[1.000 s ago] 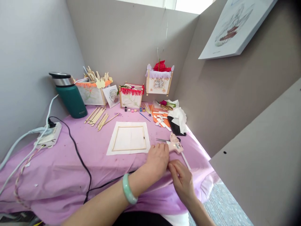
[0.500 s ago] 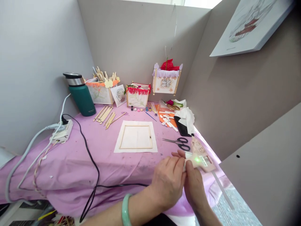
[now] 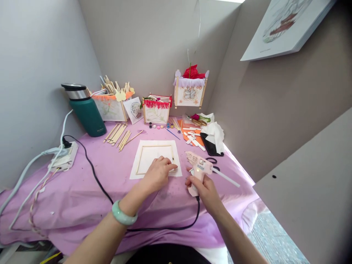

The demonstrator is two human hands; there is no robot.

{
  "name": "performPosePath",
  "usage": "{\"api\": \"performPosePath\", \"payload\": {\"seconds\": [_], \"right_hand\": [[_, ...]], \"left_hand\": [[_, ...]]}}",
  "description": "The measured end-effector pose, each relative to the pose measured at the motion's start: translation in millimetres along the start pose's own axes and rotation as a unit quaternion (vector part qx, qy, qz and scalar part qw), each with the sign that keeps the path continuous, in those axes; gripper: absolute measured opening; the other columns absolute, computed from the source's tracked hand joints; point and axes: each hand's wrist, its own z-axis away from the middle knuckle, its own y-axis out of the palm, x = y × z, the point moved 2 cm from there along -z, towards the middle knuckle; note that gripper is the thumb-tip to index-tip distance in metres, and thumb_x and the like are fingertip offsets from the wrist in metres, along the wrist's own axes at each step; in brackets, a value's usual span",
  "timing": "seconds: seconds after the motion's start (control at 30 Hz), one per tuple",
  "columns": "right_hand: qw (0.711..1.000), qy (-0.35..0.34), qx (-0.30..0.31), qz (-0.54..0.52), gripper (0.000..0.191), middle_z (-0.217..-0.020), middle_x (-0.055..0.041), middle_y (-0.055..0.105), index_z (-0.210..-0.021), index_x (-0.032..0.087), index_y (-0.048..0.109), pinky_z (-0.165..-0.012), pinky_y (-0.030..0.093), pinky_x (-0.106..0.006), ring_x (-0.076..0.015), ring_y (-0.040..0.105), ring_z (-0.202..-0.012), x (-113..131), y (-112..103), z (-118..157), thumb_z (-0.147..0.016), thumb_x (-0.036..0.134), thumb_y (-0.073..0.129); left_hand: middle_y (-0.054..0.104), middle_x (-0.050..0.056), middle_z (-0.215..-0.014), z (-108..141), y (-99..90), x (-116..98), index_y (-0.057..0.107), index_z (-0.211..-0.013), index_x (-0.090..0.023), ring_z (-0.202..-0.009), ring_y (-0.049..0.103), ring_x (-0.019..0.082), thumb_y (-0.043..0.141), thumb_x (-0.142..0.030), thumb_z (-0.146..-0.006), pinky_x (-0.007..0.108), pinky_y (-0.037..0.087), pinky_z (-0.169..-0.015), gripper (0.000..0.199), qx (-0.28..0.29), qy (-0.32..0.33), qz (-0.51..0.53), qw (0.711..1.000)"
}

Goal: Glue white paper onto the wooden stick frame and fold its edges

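My right hand (image 3: 202,187) is wrapped round the handle of a pale pink glue gun (image 3: 201,167), with a clear glue stick (image 3: 227,178) poking out of its back. The gun's nozzle points up and left. Over the lower right part of a white sheet (image 3: 134,169) hovers or rests my left hand (image 3: 160,171), fingers bent and the index finger and thumb near the right side of a thin wooden stick frame (image 3: 140,158). Whether it holds anything small is hidden. Black-handled scissors (image 3: 211,160) lie partly behind the gun.
Loose wooden sticks (image 3: 117,134), small paint pots (image 3: 158,127) and a green bottle (image 3: 89,115) stand farther back. White tissue (image 3: 216,135) lies on a black object at the right. A power strip (image 3: 66,157) sits left, and a black cord (image 3: 176,228) crosses the front.
My hands have parted. The left moved leftward onto the sheet; the right swung the glue gun left, now with its nozzle toward the frame. The view has shifted slightly.
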Motion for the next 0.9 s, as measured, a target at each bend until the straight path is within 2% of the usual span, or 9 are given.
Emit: {"api": "performPosePath", "payload": {"seconds": [0.13, 0.27, 0.4, 0.6, 0.67, 0.73, 0.83, 0.9], "right_hand": [[1.0, 0.002, 0.009, -0.004, 0.031, -0.08, -0.0058, 0.066, -0.072, 0.014, 0.065, -0.057, 0.044, -0.025, -0.0149, 0.057, -0.062, -3.0, 0.6, 0.9, -0.079, 0.044, 0.06], [1.0, 0.014, 0.018, -0.012, 0.03, -0.072, -0.0033, 0.064, -0.083, 0.014, 0.066, -0.058, 0.044, -0.026, -0.0154, 0.057, -0.061, -7.9, 0.5, -0.5, -0.081, 0.043, 0.06], [1.0, 0.008, 0.025, -0.013, 0.032, -0.076, -0.0044, 0.066, -0.091, 0.013, 0.067, -0.062, 0.045, -0.028, -0.0167, 0.059, -0.065, -11.5, 0.2, -2.8, -0.083, 0.043, 0.058], [1.0, 0.015, 0.024, 0.003, 0.032, -0.073, -0.0046, 0.065, -0.089, 0.012, 0.066, -0.063, 0.045, -0.028, -0.0171, 0.059, -0.066, -8.9, 1.4, -3.8, -0.082, 0.042, 0.059], [1.0, 0.016, 0.022, 0.003, 0.033, -0.073, -0.0041, 0.065, -0.093, 0.012, 0.065, -0.063, 0.045, -0.027, -0.0165, 0.059, -0.065, -7.1, 1.4, -3.6, -0.082, 0.042, 0.059], [0.999, 0.023, 0.022, -0.013, 0.037, -0.073, -0.0031, 0.064, -0.101, 0.012, 0.063, -0.062, 0.045, -0.027, -0.016, 0.058, -0.064, -5.3, 0.7, -1.8, -0.081, 0.043, 0.06], [0.997, 0.034, 0.048, -0.042, 0.039, -0.071, -0.0009, 0.062, -0.107, 0.014, 0.059, -0.058, 0.044, -0.026, -0.0153, 0.056, -0.063, -0.6, 1.7, 4.5, -0.079, 0.042, 0.062], [0.994, 0.036, 0.086, -0.054, 0.035, -0.068, 0.0005, 0.059, -0.103, 0.015, 0.059, -0.057, 0.044, -0.025, -0.0149, 0.055, -0.062, 4.3, 7.3, 9.7, -0.079, 0.04, 0.062]], "left_hand": [[0.063, 0.005, -0.097, -2.7, 2.1, -0.8, 0.066, -0.107, -0.027, -0.094, 0.052, 0.022, 0.045, 0.001, -0.073, 0.036, 0.041, -0.078, 0.049, 0.017, 0.014, -0.018, 1.0], [0.063, 0.005, -0.098, -1.1, 2.2, -1.1, 0.066, -0.107, -0.027, -0.094, 0.052, 0.021, 0.044, 0.0, -0.076, 0.035, 0.041, -0.079, 0.046, 0.015, 0.014, -0.013, 1.0], [0.063, 0.005, -0.099, -0.3, 2.4, -0.7, 0.066, -0.107, -0.027, -0.094, 0.052, 0.021, 0.043, -0.001, -0.078, 0.036, 0.041, -0.079, 0.045, 0.019, 0.01, -0.011, 1.0], [0.064, 0.006, -0.1, 1.8, 0.8, -4.7, 0.062, -0.113, -0.024, -0.096, 0.053, 0.022, 0.043, -0.008, -0.085, 0.038, 0.042, -0.082, 0.037, 0.008, 0.017, -0.012, 1.0], [0.064, 0.007, -0.104, 8.5, -3.7, -3.0, 0.057, -0.12, -0.021, -0.098, 0.053, 0.023, 0.042, -0.01, -0.088, 0.039, 0.042, -0.084, 0.037, -0.031, 0.013, -0.01, 0.999], [0.064, 0.008, -0.106, 21.8, -10.5, 3.9, 0.055, -0.121, -0.019, -0.099, 0.053, 0.023, 0.041, -0.012, -0.09, 0.04, 0.043, -0.085, 0.035, -0.097, -0.008, -0.001, 0.995], [0.064, 0.008, -0.102, 53.3, -21.0, 23.9, 0.058, -0.113, -0.018, -0.095, 0.055, 0.022, 0.041, -0.012, -0.09, 0.039, 0.045, -0.082, 0.029, -0.204, -0.072, 0.008, 0.976], [0.064, 0.008, -0.098, 76.9, -25.5, 39.0, 0.059, -0.108, -0.018, -0.093, 0.056, 0.022, 0.042, -0.013, -0.089, 0.038, 0.046, -0.082, 0.026, -0.239, -0.119, 0.007, 0.964]]}}
